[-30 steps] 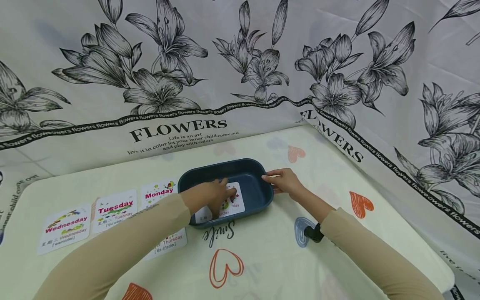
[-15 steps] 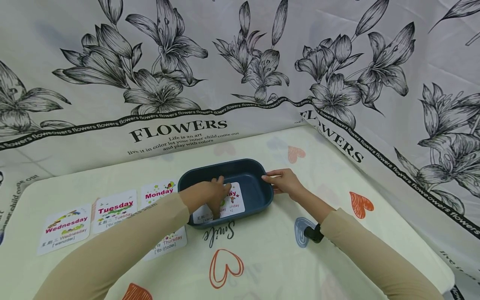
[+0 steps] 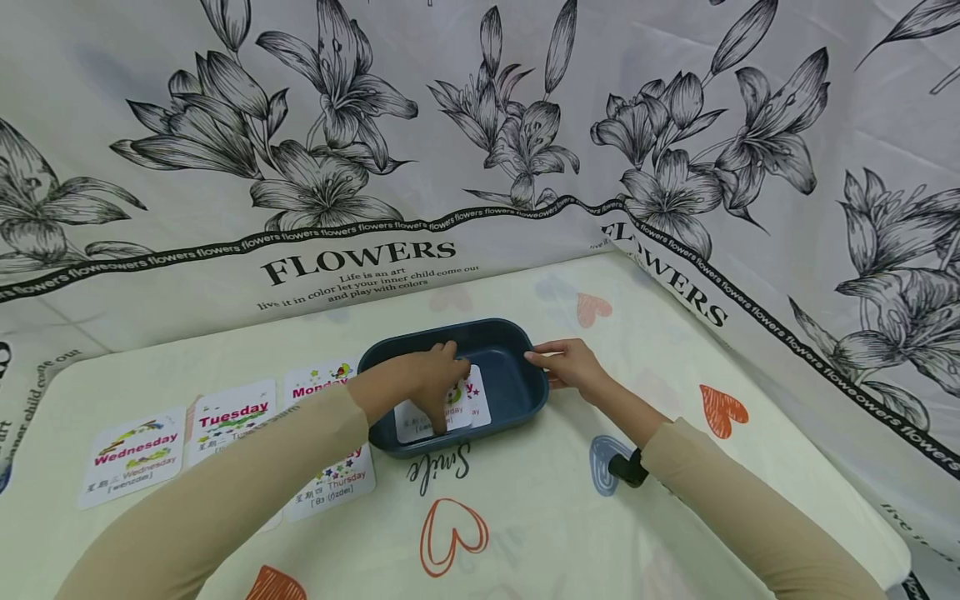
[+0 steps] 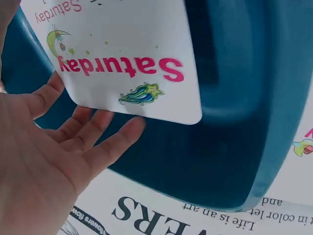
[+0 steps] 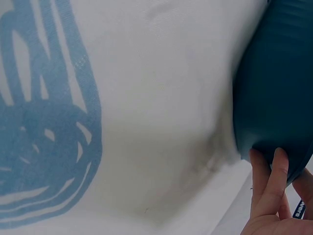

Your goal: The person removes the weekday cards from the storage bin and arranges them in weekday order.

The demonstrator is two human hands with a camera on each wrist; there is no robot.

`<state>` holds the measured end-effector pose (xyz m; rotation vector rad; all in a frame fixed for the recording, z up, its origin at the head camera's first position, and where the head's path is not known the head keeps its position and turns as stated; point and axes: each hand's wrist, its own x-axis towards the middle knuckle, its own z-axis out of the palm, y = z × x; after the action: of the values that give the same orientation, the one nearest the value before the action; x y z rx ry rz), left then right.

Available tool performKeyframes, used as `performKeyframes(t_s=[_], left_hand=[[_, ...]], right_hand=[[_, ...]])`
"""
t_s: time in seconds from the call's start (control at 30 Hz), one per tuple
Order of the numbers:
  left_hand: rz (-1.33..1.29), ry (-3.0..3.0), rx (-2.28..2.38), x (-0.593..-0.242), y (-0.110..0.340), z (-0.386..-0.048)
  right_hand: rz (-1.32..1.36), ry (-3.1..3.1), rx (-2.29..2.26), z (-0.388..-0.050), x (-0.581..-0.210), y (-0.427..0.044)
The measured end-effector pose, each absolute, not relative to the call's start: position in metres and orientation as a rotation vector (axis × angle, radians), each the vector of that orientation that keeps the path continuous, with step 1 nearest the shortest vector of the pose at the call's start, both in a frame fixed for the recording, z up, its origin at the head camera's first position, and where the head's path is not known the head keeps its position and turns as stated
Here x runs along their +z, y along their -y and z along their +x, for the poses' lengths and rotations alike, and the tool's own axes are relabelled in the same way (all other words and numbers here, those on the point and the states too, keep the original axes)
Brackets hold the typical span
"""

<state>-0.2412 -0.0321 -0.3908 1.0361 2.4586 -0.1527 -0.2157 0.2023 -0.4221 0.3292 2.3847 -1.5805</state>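
Observation:
My left hand [image 3: 422,379] reaches into a dark blue rectangular tray [image 3: 513,400] and grips a white Saturday card [image 4: 122,66], thumb and fingers at its edges. In the left wrist view the card is tilted and its print is upside down. Another white card [image 3: 478,404] shows partly beneath it in the tray; its full word is hidden. My right hand [image 3: 573,365] holds the tray's right end, its thumb at the rim. The fingers [image 5: 275,176] lie against the outer wall in the right wrist view.
Left of the tray lie a Wednesday card [image 3: 131,458], a Tuesday card [image 3: 234,408] and a Monday card [image 3: 318,377]. A Thursday card [image 3: 337,485] lies nearer, partly under the left sleeve [image 3: 247,492]. A flower-printed cloth [image 3: 510,242] hangs behind the table.
My left hand has shifted and taken hold of the Saturday card, which now stands apart from the card beneath. The left forearm moved slightly, uncovering more of the Thursday card. The right hand stays put.

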Motion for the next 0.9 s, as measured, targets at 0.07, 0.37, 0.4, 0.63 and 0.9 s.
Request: performKeyframes(t_s=[0.07,0.37,0.4,0.63,0.9], left_hand=[[1.068,-2.466,-0.125,-0.389,0.034,-0.242],[1.097,-2.460,-0.071,-0.372,0.042,-0.245],[1.093,-2.459,-0.066,-0.369,0.043,-0.245],[1.077,-2.480,-0.058,-0.353,0.049,-0.241],[1.066,-2.522,-0.062,-0.337,0.075,-0.229]], right_hand=[[0.324,-2.386,-1.581,-0.216,-0.423,-0.202],[0.317,-2.402,-1.572,-0.216,-0.422,-0.203],[0.316,-2.404,-1.570,-0.216,-0.422,-0.203],[0.317,-2.393,-1.575,-0.216,-0.422,-0.203],[0.313,-2.407,-1.556,-0.216,-0.423,-0.202]])
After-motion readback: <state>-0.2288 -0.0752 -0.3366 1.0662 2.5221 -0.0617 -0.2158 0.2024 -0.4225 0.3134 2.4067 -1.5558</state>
